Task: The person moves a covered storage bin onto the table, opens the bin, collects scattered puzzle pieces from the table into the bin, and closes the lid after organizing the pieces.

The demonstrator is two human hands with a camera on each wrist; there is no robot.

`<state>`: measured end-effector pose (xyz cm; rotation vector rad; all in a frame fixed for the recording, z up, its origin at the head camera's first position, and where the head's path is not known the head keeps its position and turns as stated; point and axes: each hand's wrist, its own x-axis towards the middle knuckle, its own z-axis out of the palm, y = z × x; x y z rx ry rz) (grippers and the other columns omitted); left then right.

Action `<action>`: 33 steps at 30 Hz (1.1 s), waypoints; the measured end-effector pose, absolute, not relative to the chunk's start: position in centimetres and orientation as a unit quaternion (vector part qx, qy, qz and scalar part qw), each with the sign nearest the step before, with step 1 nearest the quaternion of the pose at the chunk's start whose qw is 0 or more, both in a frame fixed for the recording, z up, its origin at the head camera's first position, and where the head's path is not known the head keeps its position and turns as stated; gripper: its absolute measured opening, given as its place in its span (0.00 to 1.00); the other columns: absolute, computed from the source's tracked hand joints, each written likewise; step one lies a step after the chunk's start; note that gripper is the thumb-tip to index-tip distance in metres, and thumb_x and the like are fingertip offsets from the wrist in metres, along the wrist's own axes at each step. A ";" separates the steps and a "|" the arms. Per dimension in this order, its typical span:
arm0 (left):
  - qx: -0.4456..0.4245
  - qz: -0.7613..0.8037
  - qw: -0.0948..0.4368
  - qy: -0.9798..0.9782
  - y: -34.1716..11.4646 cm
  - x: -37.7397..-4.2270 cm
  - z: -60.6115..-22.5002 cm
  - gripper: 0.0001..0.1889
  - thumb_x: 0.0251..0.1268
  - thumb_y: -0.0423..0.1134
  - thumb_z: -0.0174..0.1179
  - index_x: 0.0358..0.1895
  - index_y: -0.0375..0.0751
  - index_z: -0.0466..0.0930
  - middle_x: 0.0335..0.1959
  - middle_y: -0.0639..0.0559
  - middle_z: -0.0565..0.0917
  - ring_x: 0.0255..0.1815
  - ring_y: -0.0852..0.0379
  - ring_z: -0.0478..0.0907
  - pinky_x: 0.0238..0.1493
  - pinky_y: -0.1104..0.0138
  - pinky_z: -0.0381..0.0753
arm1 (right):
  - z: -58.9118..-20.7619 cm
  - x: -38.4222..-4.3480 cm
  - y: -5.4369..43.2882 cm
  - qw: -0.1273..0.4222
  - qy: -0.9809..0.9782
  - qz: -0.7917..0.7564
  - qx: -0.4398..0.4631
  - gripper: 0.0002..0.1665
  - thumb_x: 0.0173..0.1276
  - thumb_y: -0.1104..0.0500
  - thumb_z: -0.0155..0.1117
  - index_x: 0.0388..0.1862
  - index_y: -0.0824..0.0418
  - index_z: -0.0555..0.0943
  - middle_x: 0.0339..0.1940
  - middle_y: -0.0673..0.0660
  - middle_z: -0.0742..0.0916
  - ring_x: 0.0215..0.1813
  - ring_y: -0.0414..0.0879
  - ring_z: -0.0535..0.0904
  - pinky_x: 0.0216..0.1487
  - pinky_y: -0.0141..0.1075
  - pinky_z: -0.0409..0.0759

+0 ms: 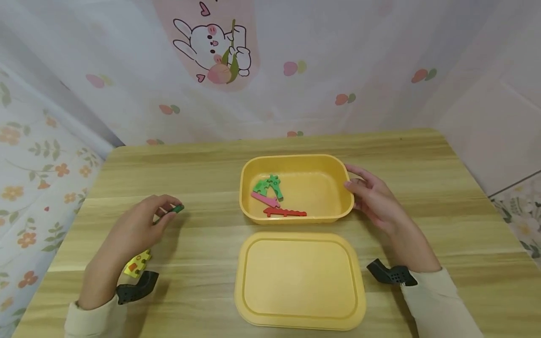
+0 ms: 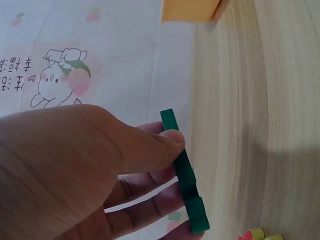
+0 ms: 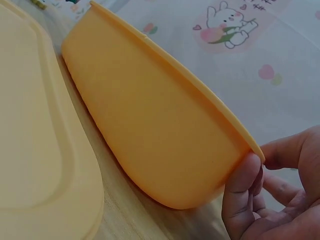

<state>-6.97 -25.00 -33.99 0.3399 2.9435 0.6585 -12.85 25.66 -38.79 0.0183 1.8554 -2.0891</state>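
Observation:
Between thumb and fingers, my left hand (image 1: 145,220) pinches a dark green puzzle piece (image 2: 186,172) with a notched edge, held over the left part of the table. A yellow puzzle piece (image 1: 136,264) lies on the table, partly hidden under the left wrist. My right hand (image 1: 374,195) grips the right end of a yellow plastic box (image 3: 145,110), its thumb and fingers at the rim. In the box lie interlocking green pieces (image 1: 261,188), a pink piece (image 1: 265,199) and a red piece (image 1: 285,213), gathered toward the left.
The yellow lid (image 1: 300,281) lies flat on the wooden table (image 1: 203,291), just in front of the box. Behind the table's far edge hangs a white curtain (image 1: 321,56) printed with a rabbit and fruit. Floral cloth (image 1: 25,188) hangs at the left.

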 end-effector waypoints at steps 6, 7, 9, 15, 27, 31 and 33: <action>0.117 0.228 0.012 0.967 -24.6 -7.1 -33.8 0.12 0.78 0.34 0.62 0.59 0.41 0.84 0.45 0.42 0.87 0.43 0.44 0.87 0.38 0.57 0.83 | -38.6 -12.8 25.5 0.173 0.646 -0.744 0.011 0.35 0.82 0.59 0.61 0.82 0.57 0.62 0.43 0.47 0.88 0.36 0.38 0.84 0.37 0.29 0.85; 0.118 0.229 0.006 0.966 -24.5 -7.2 -33.8 0.12 0.77 0.34 0.62 0.59 0.41 0.84 0.44 0.42 0.87 0.42 0.45 0.87 0.38 0.57 0.84 | -38.5 -12.8 25.5 0.173 0.644 -0.745 0.013 0.35 0.82 0.59 0.61 0.83 0.58 0.62 0.43 0.48 0.88 0.37 0.38 0.84 0.37 0.30 0.85; 0.120 0.230 0.001 0.966 -24.4 -7.3 -33.7 0.12 0.78 0.34 0.62 0.59 0.41 0.84 0.45 0.42 0.87 0.43 0.45 0.87 0.39 0.57 0.85 | -38.4 -12.8 25.3 0.173 0.642 -0.747 0.018 0.36 0.82 0.59 0.61 0.83 0.58 0.61 0.44 0.48 0.88 0.37 0.38 0.84 0.38 0.30 0.85; 0.118 0.229 -0.020 0.966 -24.0 -7.6 -33.4 0.13 0.78 0.35 0.61 0.60 0.40 0.84 0.46 0.39 0.87 0.42 0.43 0.88 0.39 0.51 0.86 | -38.1 -12.9 25.2 0.170 0.642 -0.747 0.028 0.37 0.81 0.60 0.61 0.83 0.58 0.60 0.43 0.47 0.87 0.36 0.38 0.84 0.37 0.29 0.85; 0.108 0.249 -0.036 0.962 -22.7 -8.6 -32.5 0.14 0.79 0.38 0.60 0.61 0.43 0.84 0.49 0.41 0.88 0.47 0.43 0.87 0.41 0.57 0.83 | -38.2 -13.0 25.4 0.175 0.634 -0.753 0.027 0.35 0.81 0.60 0.61 0.82 0.58 0.61 0.45 0.48 0.87 0.38 0.38 0.85 0.38 0.29 0.86; 0.105 0.262 -0.040 0.958 -22.1 -9.1 -32.0 0.13 0.80 0.40 0.59 0.61 0.44 0.84 0.48 0.42 0.89 0.48 0.44 0.86 0.43 0.60 0.83 | -38.3 -12.9 25.5 0.176 0.632 -0.754 0.032 0.35 0.81 0.61 0.61 0.82 0.58 0.61 0.44 0.48 0.87 0.37 0.38 0.85 0.38 0.29 0.86; 0.104 0.272 -0.043 0.956 -21.9 -9.3 -31.8 0.14 0.80 0.41 0.59 0.61 0.44 0.84 0.49 0.43 0.89 0.48 0.45 0.87 0.43 0.64 0.82 | -38.4 -12.9 25.5 0.175 0.633 -0.753 0.034 0.35 0.81 0.61 0.61 0.82 0.58 0.61 0.44 0.48 0.87 0.36 0.38 0.84 0.37 0.29 0.85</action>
